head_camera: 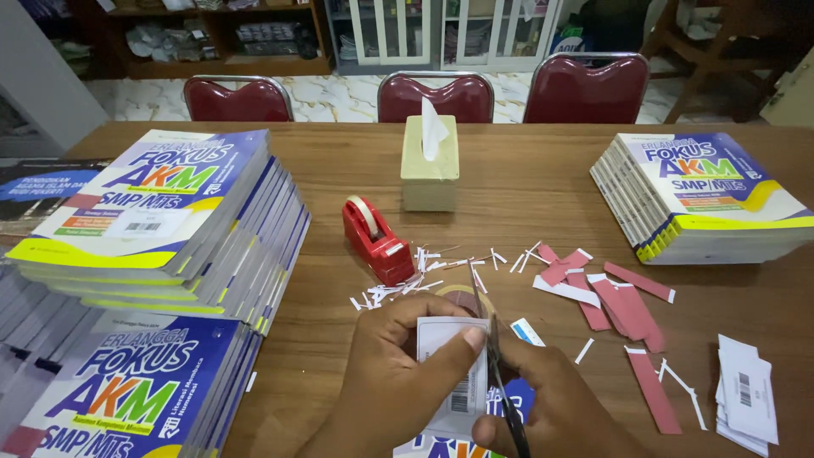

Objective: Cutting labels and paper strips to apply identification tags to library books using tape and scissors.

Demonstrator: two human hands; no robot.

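Observation:
My left hand (394, 373) pinches a small white barcode label (454, 373) between thumb and fingers near the table's front edge. My right hand (555, 407) grips a pair of scissors (496, 356), whose blades point away from me and run along the label's right edge. Under both hands lies a blue and white book (441, 445), mostly hidden. White paper slivers (407, 284) and pink paper strips (619, 305) are scattered just beyond my hands.
A red tape dispenser (373, 237) and a tissue box (430, 170) stand mid-table. Tall stacks of books (170, 229) fill the left side, another stack (704, 199) sits at right. Cut white labels (746, 399) pile at the right front. Three red chairs (435, 95) line the far edge.

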